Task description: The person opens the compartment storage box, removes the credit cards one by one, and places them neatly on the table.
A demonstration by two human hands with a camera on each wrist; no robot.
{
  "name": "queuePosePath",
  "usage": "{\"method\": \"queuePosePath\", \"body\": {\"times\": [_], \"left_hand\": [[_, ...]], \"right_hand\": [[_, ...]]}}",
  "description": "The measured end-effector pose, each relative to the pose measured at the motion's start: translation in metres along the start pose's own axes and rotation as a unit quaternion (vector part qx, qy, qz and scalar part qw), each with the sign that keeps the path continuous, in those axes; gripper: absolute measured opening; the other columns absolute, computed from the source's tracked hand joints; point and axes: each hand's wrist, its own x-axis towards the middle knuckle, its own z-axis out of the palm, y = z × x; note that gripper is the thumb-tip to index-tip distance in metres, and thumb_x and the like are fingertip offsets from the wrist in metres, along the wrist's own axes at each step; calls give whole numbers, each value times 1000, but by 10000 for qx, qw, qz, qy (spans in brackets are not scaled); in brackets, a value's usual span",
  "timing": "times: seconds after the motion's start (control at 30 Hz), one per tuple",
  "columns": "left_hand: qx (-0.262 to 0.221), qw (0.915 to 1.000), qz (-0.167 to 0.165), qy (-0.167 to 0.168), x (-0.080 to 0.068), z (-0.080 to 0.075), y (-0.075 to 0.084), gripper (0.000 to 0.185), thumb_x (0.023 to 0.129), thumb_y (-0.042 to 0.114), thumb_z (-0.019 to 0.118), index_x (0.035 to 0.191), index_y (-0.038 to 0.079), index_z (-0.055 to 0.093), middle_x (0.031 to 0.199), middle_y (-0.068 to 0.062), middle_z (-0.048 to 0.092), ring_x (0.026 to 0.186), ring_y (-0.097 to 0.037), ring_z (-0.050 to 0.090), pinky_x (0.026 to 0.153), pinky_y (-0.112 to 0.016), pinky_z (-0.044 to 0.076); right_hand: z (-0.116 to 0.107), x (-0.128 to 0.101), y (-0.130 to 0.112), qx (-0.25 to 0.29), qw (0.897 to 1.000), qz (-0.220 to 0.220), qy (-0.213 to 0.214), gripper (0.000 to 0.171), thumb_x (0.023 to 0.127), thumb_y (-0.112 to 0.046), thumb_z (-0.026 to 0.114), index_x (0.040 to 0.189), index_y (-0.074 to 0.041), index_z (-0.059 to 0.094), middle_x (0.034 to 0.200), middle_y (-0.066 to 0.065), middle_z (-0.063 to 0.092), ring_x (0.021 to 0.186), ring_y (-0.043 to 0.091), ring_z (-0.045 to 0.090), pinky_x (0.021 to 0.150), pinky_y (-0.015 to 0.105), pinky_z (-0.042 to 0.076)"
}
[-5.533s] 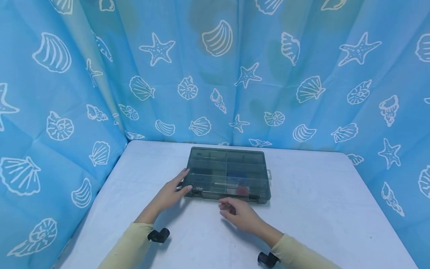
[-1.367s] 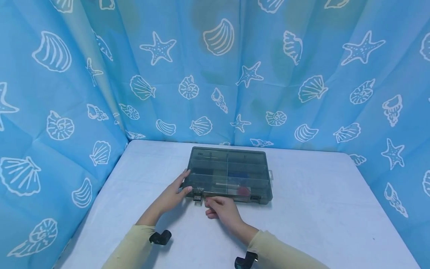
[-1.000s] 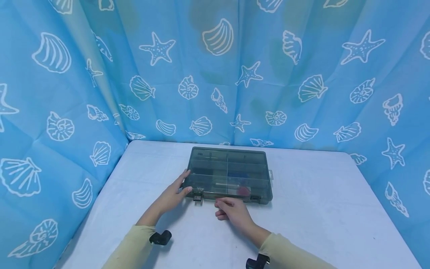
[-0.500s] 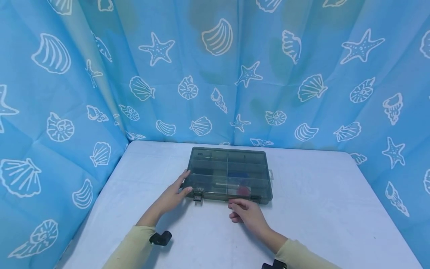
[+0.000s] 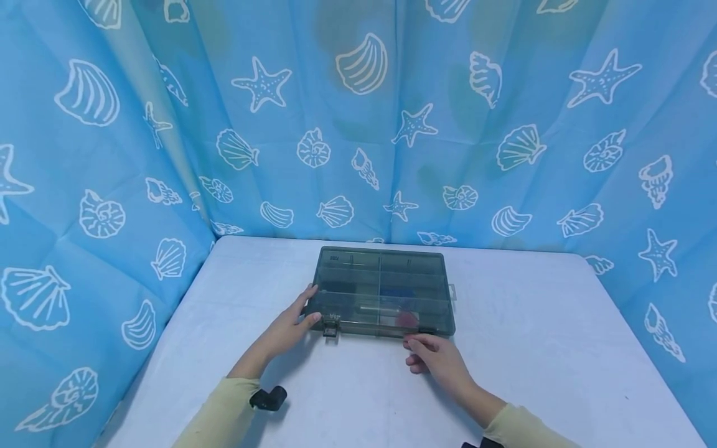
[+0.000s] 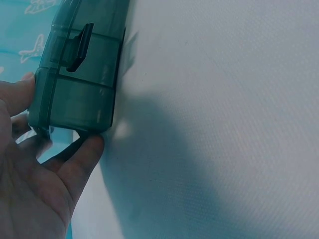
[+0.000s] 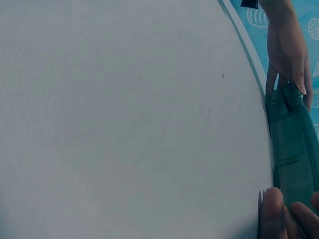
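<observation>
A smoky grey compartment box lies with its lid down in the middle of the white table. My left hand rests against its front left corner, fingers straight along the side and thumb on the front wall. Next to the thumb, the left latch hangs flipped open. My right hand has its fingertips on the right latch, with the other fingers loosely curled. The left wrist view shows the box, its latch and my thumb at the corner. The right wrist view has my fingertips at the box edge.
Through the lid I see a red item, a blue one and a pale stick. Blue seashell curtains close off the table at the back and on both sides. A small tab sticks out of the box's right side.
My right hand slid rightwards along the box's front, from the left latch to the right one. The left latch flipped down. The left hand and the box stayed put.
</observation>
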Motion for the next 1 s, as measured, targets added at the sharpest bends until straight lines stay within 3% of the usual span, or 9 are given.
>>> {"method": "queuePosePath", "body": {"times": [0.37, 0.6, 1.0], "left_hand": [[-37, 9999, -129, 51, 0, 2, 2, 69, 107, 32, 54, 164, 19, 18, 170, -13, 12, 150, -42, 25, 122, -62, 24], [8, 9998, -176, 69, -1, 0, 3, 70, 107, 34, 55, 164, 19, 18, 170, -14, 13, 151, -41, 23, 122, -62, 24], [46, 9999, -100, 89, 0, 1, 2, 69, 107, 33, 54, 164, 19, 18, 170, -13, 12, 150, -43, 25, 121, -63, 24]], "right_hand": [[-17, 0, 0, -411, 9986, 152, 307, 39, 99, -32, 68, 111, 5, 75, 82, 10, 75, 70, 20, 74, 68, 28, 64], [-26, 1, 1, -70, 9979, 374, 528, 54, 99, -43, 66, 108, 9, 74, 87, 14, 77, 69, 20, 75, 71, 29, 64], [-28, 3, 3, 206, 9967, 589, 525, 53, 100, -42, 64, 109, 9, 74, 88, 13, 77, 69, 17, 74, 70, 27, 64]]}}
